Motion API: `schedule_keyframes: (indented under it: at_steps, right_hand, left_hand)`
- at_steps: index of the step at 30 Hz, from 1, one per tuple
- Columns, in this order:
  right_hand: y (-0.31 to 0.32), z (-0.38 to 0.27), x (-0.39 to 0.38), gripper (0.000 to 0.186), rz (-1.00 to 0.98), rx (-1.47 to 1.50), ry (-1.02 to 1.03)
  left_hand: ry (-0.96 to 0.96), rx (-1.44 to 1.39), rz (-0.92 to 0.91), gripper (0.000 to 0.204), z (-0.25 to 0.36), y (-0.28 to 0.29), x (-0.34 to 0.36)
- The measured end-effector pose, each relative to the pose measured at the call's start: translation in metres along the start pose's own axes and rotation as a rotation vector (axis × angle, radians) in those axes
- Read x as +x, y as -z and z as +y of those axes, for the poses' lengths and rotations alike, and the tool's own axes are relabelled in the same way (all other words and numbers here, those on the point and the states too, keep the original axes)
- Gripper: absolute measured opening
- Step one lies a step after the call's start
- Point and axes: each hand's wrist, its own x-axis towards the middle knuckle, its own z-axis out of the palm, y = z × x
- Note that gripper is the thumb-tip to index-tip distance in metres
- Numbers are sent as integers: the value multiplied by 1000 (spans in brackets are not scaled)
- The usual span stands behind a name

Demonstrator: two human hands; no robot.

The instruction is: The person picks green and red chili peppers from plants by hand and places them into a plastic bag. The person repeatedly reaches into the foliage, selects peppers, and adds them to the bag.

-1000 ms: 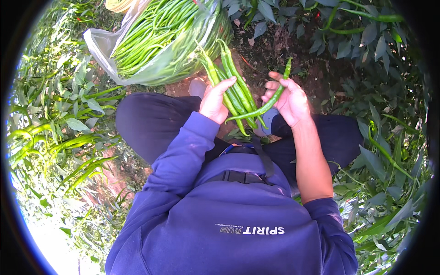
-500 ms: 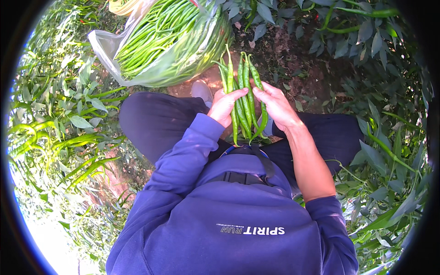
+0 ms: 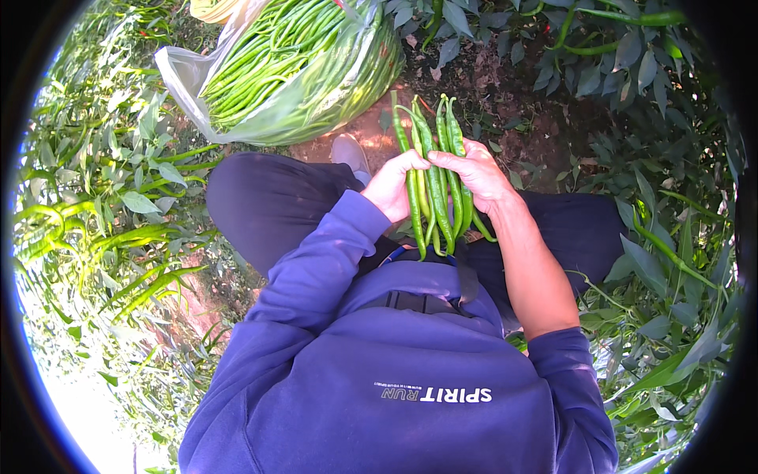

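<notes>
A bundle of long, slender green chilli peppers (image 3: 440, 205) stands roughly parallel to my body over my lap. My left hand (image 3: 391, 183) grips it from the left, thumb laid across the front. My right hand (image 3: 480, 175) grips it from the right, its thumb meeting the left one over the middle of the peppers. Both sets of fingers are partly hidden behind the bundle. Beyond it, up and to the left, lies a large clear plastic bag (image 3: 181, 87) packed with many more green peppers (image 3: 268, 67).
I sit with legs bent, left knee (image 3: 245, 197) and grey shoe (image 3: 347, 154) showing. Pepper plants with hanging green fruit (image 3: 663, 253) crowd both sides and the upper right. Bare soil (image 3: 529, 150) with dry leaves lies beyond my hands. A yellowish bundle (image 3: 213, 9) sits behind the bag.
My right hand has moved left, bringing its separate pepper into the bundle. The slanted bundle has straightened, and both hands now close round it, thumbs together.
</notes>
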Motion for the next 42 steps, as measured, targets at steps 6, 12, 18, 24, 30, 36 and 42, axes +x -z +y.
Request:
schedule_keyframes:
  at_steps: [6, 12, 18, 24, 30, 36, 42]
  right_hand:
    - [-5, -11, -5, 24, 22, 26, 17]
    - [-2, -12, -7, 19, 47, 106, -49]
    - [5, -8, -6, 25, -11, 45, -34]
    - [15, 0, 0, 23, 71, 214, 16]
    - [11, 8, -3, 28, 51, 117, -82]
    - [11, 3, -11, 30, -98, 303, -158]
    - [13, 0, -11, 30, -176, 311, -75]
  left_hand:
    - [37, -85, -185, 51, 0, 4, 0]
    - [59, 19, -162, 52, -6, 10, 5]
    - [121, 123, -117, 46, -8, 4, 1]
    - [-147, 381, 166, 34, -22, -1, -12]
    - [-242, 551, 247, 34, -15, 6, -7]
    - [-67, 611, 91, 41, 4, 2, -12]
    - [57, 620, -64, 73, 2, -6, -16]
